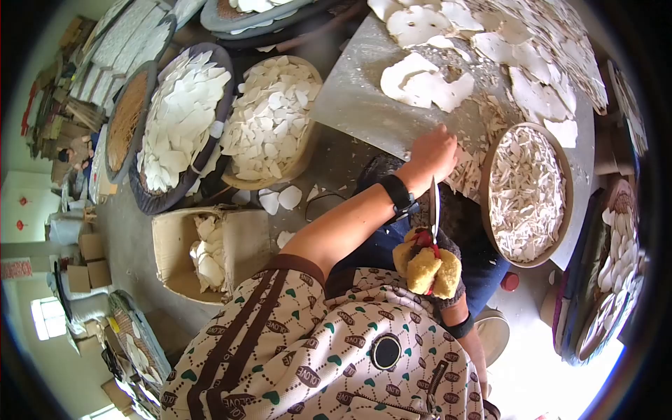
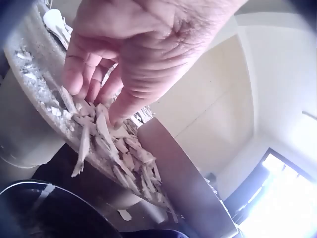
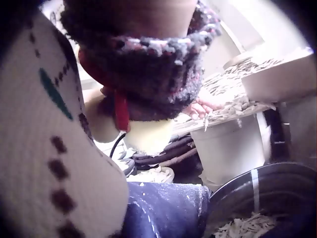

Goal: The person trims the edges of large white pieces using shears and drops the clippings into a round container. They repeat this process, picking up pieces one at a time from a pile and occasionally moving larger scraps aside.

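Brown cartons, a bright window and red wall ornaments show at the head view's left.

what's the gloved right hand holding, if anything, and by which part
A thin-bladed tool, probably a knife, gripped by its red handle in the gloved right hand; the blade sticks out clear of the hand.

Pale wall, red decorations on it. Grey floor, looks concrete. Brown boxes stacked near wall. Small window glowing white; dark-framed opening blown out too. Grey table. Strong glare swamps floor one side; from here, far side looks dimmer.
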The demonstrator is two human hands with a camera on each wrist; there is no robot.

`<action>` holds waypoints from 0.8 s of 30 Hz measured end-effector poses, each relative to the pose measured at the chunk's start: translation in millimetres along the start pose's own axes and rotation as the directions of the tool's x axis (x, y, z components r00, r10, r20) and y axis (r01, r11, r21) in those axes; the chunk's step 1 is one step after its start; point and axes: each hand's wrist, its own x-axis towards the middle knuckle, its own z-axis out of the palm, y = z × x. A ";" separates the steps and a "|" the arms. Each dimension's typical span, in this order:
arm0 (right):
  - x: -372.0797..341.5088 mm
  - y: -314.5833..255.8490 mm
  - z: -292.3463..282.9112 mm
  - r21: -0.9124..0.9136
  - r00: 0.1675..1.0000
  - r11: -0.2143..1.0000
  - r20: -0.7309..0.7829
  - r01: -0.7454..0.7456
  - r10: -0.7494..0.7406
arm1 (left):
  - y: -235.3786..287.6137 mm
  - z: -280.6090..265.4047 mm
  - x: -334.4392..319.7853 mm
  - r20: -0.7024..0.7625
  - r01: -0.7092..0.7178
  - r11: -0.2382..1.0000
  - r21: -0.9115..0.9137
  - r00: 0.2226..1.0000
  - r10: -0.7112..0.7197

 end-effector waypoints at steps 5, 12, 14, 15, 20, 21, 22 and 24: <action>-0.6 14.8 -12.7 -0.190 0.999 0.981 0.003 0.041 -0.041 | 19.7 -29.4 5.1 0.283 0.352 0.799 -0.488 0.929 -0.237; 8.2 46.6 -34.9 0.562 0.965 0.787 -0.107 0.256 -0.237 | 0.6 -36.5 -13.9 0.388 0.398 -0.015 -0.917 0.885 -0.255; 21.3 67.5 -50.5 0.645 0.973 0.737 -0.041 0.199 -0.227 | 11.1 -32.2 -25.0 0.373 0.388 0.012 -0.921 0.893 -0.251; 24.1 60.5 -47.6 0.695 0.978 0.697 -0.046 0.179 -0.205 | 15.5 -29.5 -30.5 0.366 0.384 0.024 -0.923 0.896 -0.252; 24.3 58.1 -55.8 -0.148 0.974 0.972 -0.114 0.180 -0.198 | 33.6 -24.4 -44.2 0.370 0.403 0.276 -0.872 0.914 -0.167; 22.8 57.2 -61.8 -0.056 0.987 0.987 -0.050 0.149 -0.152 | 34.5 -23.8 -44.4 0.359 0.395 0.277 -0.876 0.917 -0.173; 21.9 56.2 -65.3 0.031 0.994 0.993 0.021 0.111 -0.112 | 35.3 -23.2 -44.0 0.347 0.386 0.277 -0.880 0.921 -0.180; 19.6 51.8 -64.6 -0.216 0.978 0.955 0.009 0.205 -0.208 | 39.1 -18.8 -46.1 0.261 0.315 0.254 -0.914 0.939 -0.224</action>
